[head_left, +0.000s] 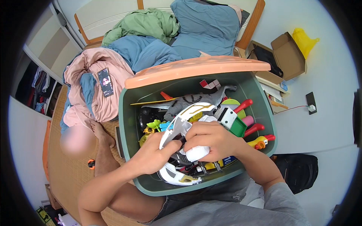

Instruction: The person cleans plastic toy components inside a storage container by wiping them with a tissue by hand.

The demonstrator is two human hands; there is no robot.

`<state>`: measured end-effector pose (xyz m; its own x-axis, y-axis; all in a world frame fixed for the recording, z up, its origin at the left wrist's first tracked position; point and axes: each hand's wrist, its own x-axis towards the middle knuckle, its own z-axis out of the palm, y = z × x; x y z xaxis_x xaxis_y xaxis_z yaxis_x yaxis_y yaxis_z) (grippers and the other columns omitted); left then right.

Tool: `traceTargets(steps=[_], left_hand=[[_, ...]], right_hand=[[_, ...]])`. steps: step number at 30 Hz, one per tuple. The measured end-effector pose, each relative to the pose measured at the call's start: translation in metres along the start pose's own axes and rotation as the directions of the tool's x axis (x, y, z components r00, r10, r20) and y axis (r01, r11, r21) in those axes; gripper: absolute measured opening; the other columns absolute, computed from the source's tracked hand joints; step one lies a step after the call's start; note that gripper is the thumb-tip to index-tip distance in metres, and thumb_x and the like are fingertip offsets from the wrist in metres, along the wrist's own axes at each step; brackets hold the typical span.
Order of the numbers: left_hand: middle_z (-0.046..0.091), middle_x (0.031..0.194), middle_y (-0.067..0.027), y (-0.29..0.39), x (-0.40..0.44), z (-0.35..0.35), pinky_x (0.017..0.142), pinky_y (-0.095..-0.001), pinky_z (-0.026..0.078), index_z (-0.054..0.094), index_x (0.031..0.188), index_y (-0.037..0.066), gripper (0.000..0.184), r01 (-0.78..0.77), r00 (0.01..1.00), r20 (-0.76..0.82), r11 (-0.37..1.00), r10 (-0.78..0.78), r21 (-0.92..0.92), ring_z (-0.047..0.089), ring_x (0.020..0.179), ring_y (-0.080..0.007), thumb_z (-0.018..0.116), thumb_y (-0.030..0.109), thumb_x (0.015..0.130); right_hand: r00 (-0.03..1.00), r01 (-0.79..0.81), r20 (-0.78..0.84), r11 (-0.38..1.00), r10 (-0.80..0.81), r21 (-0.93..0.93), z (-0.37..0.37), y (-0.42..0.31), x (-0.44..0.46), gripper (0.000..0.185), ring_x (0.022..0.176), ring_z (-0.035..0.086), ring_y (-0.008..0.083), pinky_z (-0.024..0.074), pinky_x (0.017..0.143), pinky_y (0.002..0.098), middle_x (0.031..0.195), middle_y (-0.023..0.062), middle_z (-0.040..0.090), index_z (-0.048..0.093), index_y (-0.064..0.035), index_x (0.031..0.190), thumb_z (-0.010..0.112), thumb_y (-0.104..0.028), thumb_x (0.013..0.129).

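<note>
Over a green storage bin (130, 150), both hands grip a white toy (170, 136) with gold trim and dark inner parts. My left hand (152, 154) is closed round its left side, thumb pressed on the middle. Fingers of my right hand (211, 140) wrap round a white rounded part at its right. Inside the bin around the toy are a grey stuffed animal (188, 101), a white and green box-like toy (230, 118), red-handled pieces (243, 106) and a yellow toy (260, 142). The toy's lower middle is partly hidden by the hands.
An orange lid (200, 67) leans up at the bin's far edge. Beyond are a phone (105, 82) on pink bedding (94, 60), and blue bedding (205, 30). To the right stand a cardboard box (288, 56) and a black bag (298, 171). A small orange-black object (91, 164) lies left.
</note>
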<state>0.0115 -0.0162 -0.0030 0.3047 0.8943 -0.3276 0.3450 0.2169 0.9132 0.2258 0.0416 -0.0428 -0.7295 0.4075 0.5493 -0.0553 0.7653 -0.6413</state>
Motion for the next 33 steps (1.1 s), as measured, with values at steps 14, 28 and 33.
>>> traceTargets(steps=[14, 28, 33], left_hand=[[0.06, 0.071, -0.0136, -0.005, 0.001, -0.002, 0.065, -0.0361, 0.046, 0.061, 0.1, -0.006, 0.033, -0.045, 0.999, 0.0, 0.994, 0.046, 0.097, 0.056, 0.065, -0.0195, 0.054, 0.024, 0.089], [0.059, 0.07, -0.0142, -0.007, 0.002, 0.0, 0.065, -0.037, 0.044, 0.06, 0.095, -0.008, 0.035, -0.014, 0.999, -0.044, 0.999, 0.016, 0.038, 0.054, 0.066, -0.0198, 0.053, 0.026, 0.089], [0.059, 0.069, -0.0146, -0.012, 0.004, 0.003, 0.065, -0.0373, 0.044, 0.06, 0.095, -0.008, 0.036, -0.05, 0.998, -0.036, 0.998, 0.051, 0.029, 0.055, 0.065, -0.021, 0.053, 0.027, 0.089]], right_hand=[[0.999, 0.017, 0.038, 1.0, -0.016, -0.021, 0.0, 0.004, 0.001, 0.032, 0.084, 0.062, 0.0233, 0.0509, 0.07, 0.0346, 0.09, 0.0031, 0.061, 0.066, -0.0106, 0.087, 0.077, -0.008, 0.058], [0.999, 0.016, -0.049, 0.996, -0.021, -0.088, 0.001, 0.011, -0.001, 0.033, 0.08, 0.062, 0.0241, 0.0495, 0.066, 0.0348, 0.089, 0.0035, 0.061, 0.067, -0.0101, 0.087, 0.08, -0.01, 0.056], [0.999, 0.046, -0.011, 0.999, -0.046, -0.011, 0.003, 0.006, -0.001, 0.031, 0.08, 0.061, 0.0247, 0.0489, 0.065, 0.0356, 0.089, 0.0035, 0.061, 0.067, -0.0102, 0.086, 0.078, -0.008, 0.057]])
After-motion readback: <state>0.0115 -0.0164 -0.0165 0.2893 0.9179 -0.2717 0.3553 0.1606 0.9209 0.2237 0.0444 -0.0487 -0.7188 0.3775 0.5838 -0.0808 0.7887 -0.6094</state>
